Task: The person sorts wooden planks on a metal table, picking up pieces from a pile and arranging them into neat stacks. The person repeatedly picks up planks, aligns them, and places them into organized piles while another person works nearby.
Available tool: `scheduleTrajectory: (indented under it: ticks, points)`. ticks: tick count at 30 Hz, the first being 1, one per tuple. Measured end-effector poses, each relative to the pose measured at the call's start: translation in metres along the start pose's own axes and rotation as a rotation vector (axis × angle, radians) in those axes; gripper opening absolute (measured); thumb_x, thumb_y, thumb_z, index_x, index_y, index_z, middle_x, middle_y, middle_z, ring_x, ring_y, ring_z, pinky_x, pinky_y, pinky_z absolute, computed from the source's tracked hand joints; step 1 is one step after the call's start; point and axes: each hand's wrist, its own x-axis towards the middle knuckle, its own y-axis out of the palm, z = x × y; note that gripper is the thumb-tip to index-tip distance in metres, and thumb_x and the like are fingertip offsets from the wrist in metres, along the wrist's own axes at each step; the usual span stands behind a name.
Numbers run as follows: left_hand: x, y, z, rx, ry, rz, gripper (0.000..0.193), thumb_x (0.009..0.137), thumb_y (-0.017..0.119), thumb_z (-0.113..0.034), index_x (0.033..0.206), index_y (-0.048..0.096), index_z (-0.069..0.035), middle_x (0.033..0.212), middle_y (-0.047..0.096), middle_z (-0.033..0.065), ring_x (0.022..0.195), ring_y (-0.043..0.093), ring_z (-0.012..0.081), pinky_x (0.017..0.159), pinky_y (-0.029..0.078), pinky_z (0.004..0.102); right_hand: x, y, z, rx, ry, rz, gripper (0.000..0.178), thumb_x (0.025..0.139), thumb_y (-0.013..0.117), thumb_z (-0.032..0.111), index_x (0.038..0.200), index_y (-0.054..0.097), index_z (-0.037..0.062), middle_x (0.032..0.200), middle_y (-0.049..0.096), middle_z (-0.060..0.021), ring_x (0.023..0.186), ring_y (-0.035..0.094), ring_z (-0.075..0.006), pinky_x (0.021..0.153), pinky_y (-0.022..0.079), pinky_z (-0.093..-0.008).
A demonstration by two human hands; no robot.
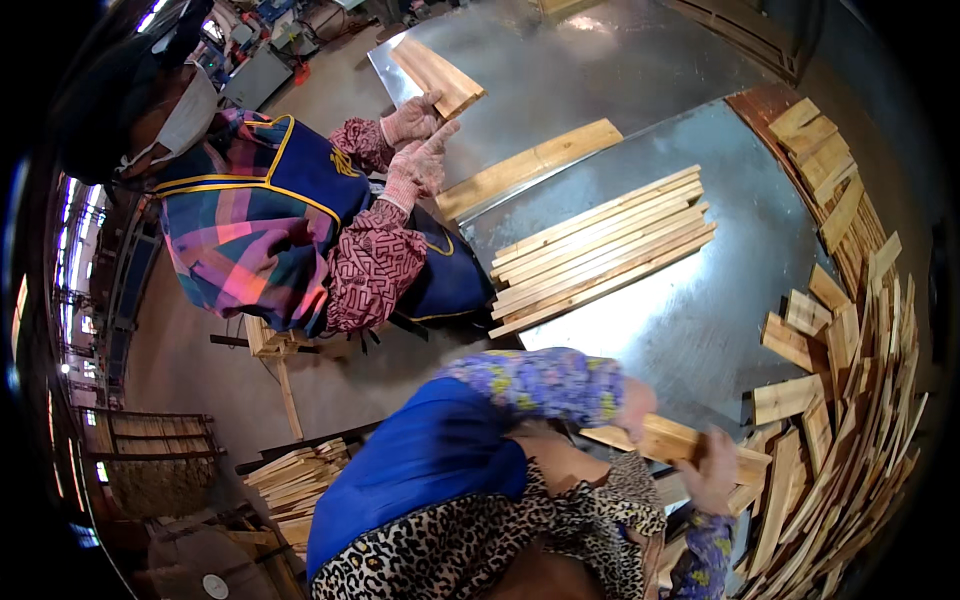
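A short wooden board [668,438] lies level over the near edge of the metal table, in front of my body. My left hand [637,405] is closed around its left part, the fingers partly hidden. At the board's right part my right hand [710,470] grips it, slightly smeared by motion. Beyond my left arm, a row of several narrow wooden strips [600,255] lies side by side on the metal table [760,210].
Across the table a co-worker in gloves [415,160] holds a wooden board [437,75]. Another plank [530,168] lies along the table's far-left side. A large heap of loose wood pieces [850,400] lines the right. More strips [295,490] are stacked at lower left.
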Motion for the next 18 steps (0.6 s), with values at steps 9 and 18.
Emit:
scheduleTrajectory:
  ticks: [9,18]
  points:
    - [-0.155,0.021,0.077,0.711,-0.346,-0.816,0.035,0.091,0.070,-0.021,0.124,0.077,-0.014,0.139,0.065,0.0196,0.128,0.063,0.0414,0.123,0.035,0.0657,-0.109,0.023,-0.363,-0.520,1.192,0.301,0.118,0.086,0.084,0.010,0.178,0.012,0.0245,0.180,0.022,-0.0182,0.158,0.040,-0.0400,0.118,0.056,-0.0494]
    - [-0.171,0.007,0.110,0.605,-0.626,-1.085,0.052,0.100,0.060,-0.012,0.152,0.061,-0.019,0.158,0.056,0.0228,0.140,0.058,0.0424,0.115,0.049,0.0523,-0.019,-0.021,-0.262,-0.369,1.076,0.548,0.102,0.092,0.080,0.028,0.176,0.024,0.0133,0.167,0.048,-0.0180,0.150,0.051,-0.0405,0.119,0.053,-0.0475]
